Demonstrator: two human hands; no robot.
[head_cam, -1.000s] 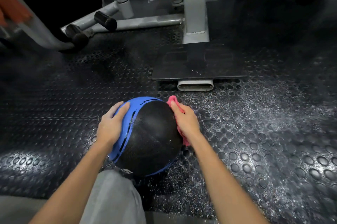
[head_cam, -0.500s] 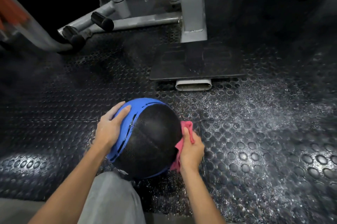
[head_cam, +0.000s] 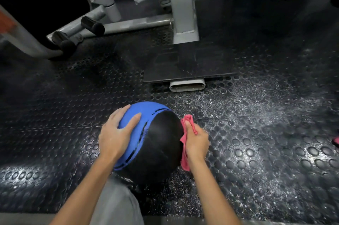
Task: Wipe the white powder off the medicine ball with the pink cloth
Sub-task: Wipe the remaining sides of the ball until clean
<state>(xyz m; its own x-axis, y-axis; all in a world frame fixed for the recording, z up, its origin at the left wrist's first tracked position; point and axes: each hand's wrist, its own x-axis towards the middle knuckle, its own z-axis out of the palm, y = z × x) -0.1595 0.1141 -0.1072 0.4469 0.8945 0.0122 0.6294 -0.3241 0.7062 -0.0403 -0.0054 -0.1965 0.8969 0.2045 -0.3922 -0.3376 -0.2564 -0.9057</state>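
Note:
A black medicine ball (head_cam: 159,144) with a blue band sits on the studded rubber floor just in front of my knee. My left hand (head_cam: 117,133) rests flat on the blue band at the ball's left side, fingers spread and straight. My right hand (head_cam: 196,140) grips the pink cloth (head_cam: 185,158) and presses it against the ball's right side. The cloth bunches above my thumb and hangs below my wrist. No powder shows on the ball's visible black top.
White powder (head_cam: 247,107) dusts the floor to the right of the ball. A grey gym machine's post (head_cam: 183,8) and black base plate (head_cam: 189,61) stand beyond the ball. Padded roller bars (head_cam: 91,25) lie at the far left. My grey trouser knee (head_cam: 113,204) is below.
My right hand with the cloth slid from the ball's upper right down to its lower right, then back up a little. My left hand stayed on the blue band.

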